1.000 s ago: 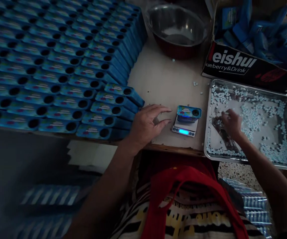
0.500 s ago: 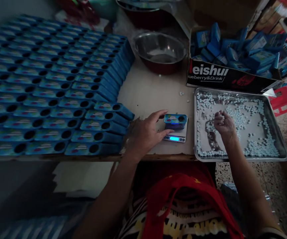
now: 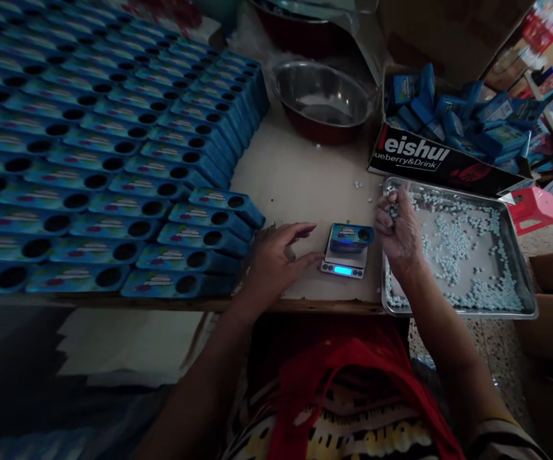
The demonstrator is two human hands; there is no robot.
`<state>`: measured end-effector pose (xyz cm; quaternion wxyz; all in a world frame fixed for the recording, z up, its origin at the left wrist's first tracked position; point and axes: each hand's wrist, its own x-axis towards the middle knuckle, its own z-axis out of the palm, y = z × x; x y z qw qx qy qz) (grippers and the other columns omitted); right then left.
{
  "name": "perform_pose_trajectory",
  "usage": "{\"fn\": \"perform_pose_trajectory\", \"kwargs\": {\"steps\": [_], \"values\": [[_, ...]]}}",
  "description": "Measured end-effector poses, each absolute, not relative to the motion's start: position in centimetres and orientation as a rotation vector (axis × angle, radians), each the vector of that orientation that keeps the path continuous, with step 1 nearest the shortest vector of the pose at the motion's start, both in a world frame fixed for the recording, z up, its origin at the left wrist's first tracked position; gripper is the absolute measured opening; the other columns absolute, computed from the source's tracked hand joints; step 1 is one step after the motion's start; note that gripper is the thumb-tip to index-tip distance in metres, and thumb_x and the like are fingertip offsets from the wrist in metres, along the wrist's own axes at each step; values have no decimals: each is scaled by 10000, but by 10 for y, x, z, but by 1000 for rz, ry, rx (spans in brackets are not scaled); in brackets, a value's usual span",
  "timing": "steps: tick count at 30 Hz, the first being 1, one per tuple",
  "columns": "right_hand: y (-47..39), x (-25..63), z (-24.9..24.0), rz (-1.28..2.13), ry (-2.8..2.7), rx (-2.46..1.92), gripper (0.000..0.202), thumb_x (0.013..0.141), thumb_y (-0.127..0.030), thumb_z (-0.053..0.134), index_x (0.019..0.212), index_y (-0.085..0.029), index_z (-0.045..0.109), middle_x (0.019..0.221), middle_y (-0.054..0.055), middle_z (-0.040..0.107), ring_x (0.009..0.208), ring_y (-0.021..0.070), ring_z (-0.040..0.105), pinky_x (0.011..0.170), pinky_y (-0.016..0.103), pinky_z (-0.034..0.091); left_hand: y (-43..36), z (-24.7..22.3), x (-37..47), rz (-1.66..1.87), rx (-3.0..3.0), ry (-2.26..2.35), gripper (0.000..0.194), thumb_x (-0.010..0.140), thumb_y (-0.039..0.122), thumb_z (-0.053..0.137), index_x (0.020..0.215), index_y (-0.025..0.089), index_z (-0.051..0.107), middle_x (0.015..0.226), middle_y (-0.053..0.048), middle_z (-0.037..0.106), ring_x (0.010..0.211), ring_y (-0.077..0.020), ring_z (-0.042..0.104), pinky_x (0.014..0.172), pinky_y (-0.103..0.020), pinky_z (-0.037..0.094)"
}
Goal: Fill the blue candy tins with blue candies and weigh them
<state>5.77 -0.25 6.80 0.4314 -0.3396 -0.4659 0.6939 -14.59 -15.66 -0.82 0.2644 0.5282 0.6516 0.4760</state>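
Blue single box (image 3: 351, 236) atop one scale (image 3: 346, 261), left hand (image 3: 273, 257) wide, right hand (image 3: 402, 240) holding pellets (image 3: 393, 210)

On the far part of the pale wooden table (image 3: 300, 169) there stands a round shiny metal bowl (image 3: 324, 96), with red outside. At the right are a pink-red plastic object (image 3: 536, 209) and brown cardboard boxes (image 3: 552, 329), near the speckled stone floor (image 3: 501, 342).
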Motion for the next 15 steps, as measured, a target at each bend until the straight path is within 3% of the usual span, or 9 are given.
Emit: {"fn": "perform_pose_trajectory", "kwargs": {"steps": [8, 15], "values": [[-22, 29, 72, 1457, -1306, -881, 653, 950, -856, 686, 754, -267, 481, 748, -30, 395, 596, 122, 377, 501, 273, 363, -162, -11, -149, 1339, 1304, 1690, 502, 865, 460, 887, 1295, 232, 762, 1292, -114, 819, 1163, -299, 798, 1098, -519, 649], [-21, 26, 77, 1463, -1297, -938, 679, 969, -883, 631, 754, -268, 442, 699, -53, 267, 552, 122, 268, 463, 264, 307, -160, -14, -148, 1369, 1257, 1659, 500, 846, 481, 896, 1259, 224, 778, 1265, -128, 835, 1158, -316, 805, 1130, -552, 636]]}}
